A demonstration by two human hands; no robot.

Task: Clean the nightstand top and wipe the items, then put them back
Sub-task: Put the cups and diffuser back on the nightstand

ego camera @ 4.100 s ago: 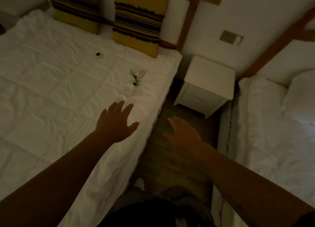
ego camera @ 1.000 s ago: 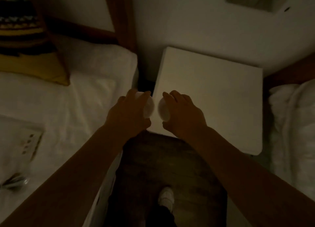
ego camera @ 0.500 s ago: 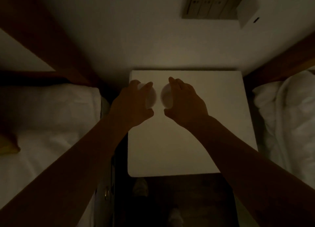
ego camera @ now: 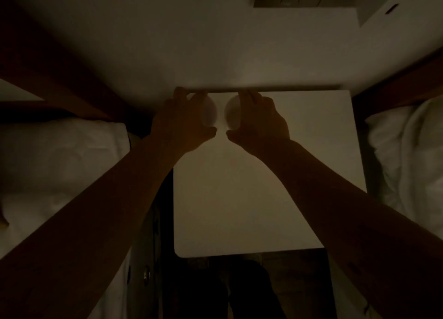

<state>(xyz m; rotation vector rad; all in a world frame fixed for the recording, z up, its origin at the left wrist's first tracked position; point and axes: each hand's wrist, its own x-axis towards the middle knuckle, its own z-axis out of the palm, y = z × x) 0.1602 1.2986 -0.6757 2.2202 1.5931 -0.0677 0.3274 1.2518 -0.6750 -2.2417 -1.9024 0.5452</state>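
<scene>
My left grip curls round one small pale rounded item, my right grip round its twin; they sit side by side, just apart, at the back edge of the white nightstand surface.

We see a white nightstand tabletop set against the wall between two white beds. At its back edge sit two pale round objects, one left, one right, just beside each other; in the dim light we cannot tell whether they touch it
</scene>
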